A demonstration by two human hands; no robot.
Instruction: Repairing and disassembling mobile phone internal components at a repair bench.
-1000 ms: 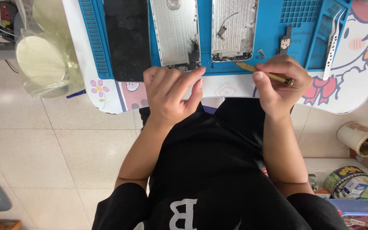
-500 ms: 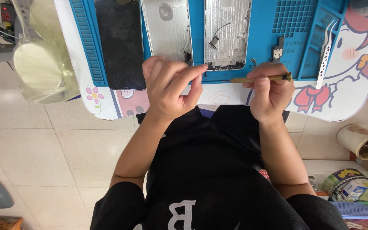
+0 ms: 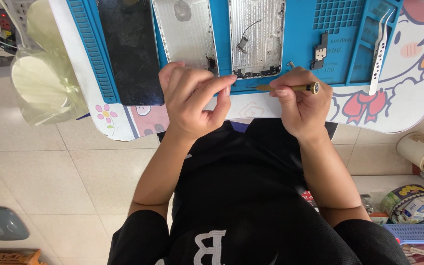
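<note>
My right hand (image 3: 303,103) grips a slim gold screwdriver (image 3: 290,88) that lies level, its tip pointing left toward the lower edge of a bare metal phone frame (image 3: 257,37) on the blue work mat (image 3: 342,46). My left hand (image 3: 192,100) hovers at the mat's near edge with forefinger and thumb pinched together; whether anything tiny sits between them is too small to tell. Its fingertip is beside the screwdriver's tip. A silver back cover (image 3: 185,32) and a black phone screen (image 3: 131,49) lie to the left.
Silver tweezers (image 3: 379,49) and a small dark part (image 3: 320,51) rest on the mat's right side. A plastic-wrapped lamp shade (image 3: 42,78) stands at the left. Cups and tins (image 3: 418,201) clutter the floor at right, beside a white table (image 3: 398,98) with cartoon print.
The view has shifted so the mat and phone parts sit lower and nearer. My right hand has turned the screwdriver level, and my left forefinger has reached out toward its tip.
</note>
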